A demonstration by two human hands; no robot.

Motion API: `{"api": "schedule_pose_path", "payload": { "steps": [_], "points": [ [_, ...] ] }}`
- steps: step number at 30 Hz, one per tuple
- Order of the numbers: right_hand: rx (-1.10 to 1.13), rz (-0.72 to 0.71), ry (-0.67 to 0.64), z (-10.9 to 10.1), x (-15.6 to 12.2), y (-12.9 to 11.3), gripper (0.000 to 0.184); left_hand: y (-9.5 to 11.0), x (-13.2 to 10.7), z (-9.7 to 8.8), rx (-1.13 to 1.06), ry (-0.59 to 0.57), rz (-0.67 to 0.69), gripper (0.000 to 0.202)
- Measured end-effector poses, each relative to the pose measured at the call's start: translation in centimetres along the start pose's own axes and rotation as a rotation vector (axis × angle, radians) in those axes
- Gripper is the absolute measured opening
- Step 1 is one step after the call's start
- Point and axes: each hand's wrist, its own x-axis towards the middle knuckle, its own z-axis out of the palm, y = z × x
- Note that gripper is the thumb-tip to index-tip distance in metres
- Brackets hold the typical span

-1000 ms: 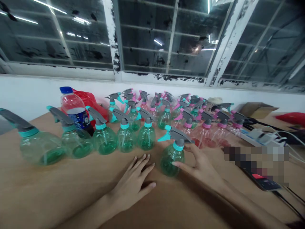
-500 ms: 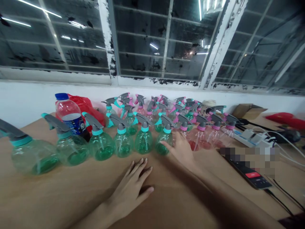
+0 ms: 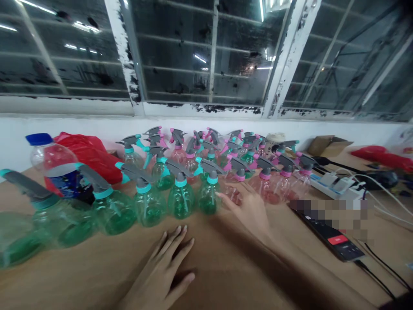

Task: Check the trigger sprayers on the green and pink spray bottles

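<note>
My right hand (image 3: 250,211) is in front of a pink spray bottle (image 3: 235,198), fingers stretched toward its body and the thumb apart, near a green spray bottle (image 3: 209,200). It is open; whether the fingertips touch the pink bottle I cannot tell. My left hand (image 3: 164,267) lies open on the wooden table (image 3: 222,267), fingers spread, holding nothing, in front of the green bottles. The front row has several round bottles with green liquid and turquoise collars at left, and pink ones such as this pink-collared bottle (image 3: 265,189) at right.
More spray bottles (image 3: 177,150) stand behind, along the wall. A large blue-capped bottle (image 3: 61,168) and a red plastic bag (image 3: 93,153) are at left. At right lie a phone (image 3: 335,239) with a cable, a power strip (image 3: 338,185) and a cardboard box (image 3: 327,145).
The view has shifted, so the bottles at left appear closer and farther left. My right hand has moved slightly right along the row, to the pink bottle. My left hand stays open on the table.
</note>
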Motion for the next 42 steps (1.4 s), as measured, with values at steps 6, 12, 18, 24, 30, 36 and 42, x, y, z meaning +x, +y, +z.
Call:
{"api": "schedule_pose_path", "payload": {
  "steps": [6, 12, 18, 24, 30, 36, 42],
  "points": [
    [0.002, 0.208, -0.002, -3.3, -0.1, 3.8, 0.038, -0.4, 0.0, 0.6, -0.013, 0.014, -0.013, 0.067],
    [-0.116, 0.275, -0.071, -2.1, 1.0, 5.1, 0.064, 0.0, 0.7, 0.3, -0.092, 0.002, -0.092, 0.053],
    [-0.221, 0.164, -0.125, -0.3, 1.6, 4.7, 0.065, 0.9, 0.7, 0.4, -0.074, -0.027, -0.123, 0.055],
    [-0.332, 0.099, -0.107, -1.7, -0.6, 4.3, 0.064, 3.9, 2.7, -1.2, -0.265, -0.033, -0.205, 0.034],
    [-0.361, -0.077, -0.034, -4.7, -5.4, 2.0, 0.065, 7.7, 6.1, -1.2, -0.504, -0.055, -0.305, 0.071],
    [-0.202, -0.155, -0.060, -6.6, -8.3, -0.1, 0.060, 10.3, 7.1, -0.4, -0.794, -0.031, -0.308, 0.084],
    [0.466, -0.036, -0.341, -7.5, -6.6, -0.7, 0.056, 10.7, 6.4, -2.1, -0.815, -0.100, -0.214, 0.084]
  ]
}}
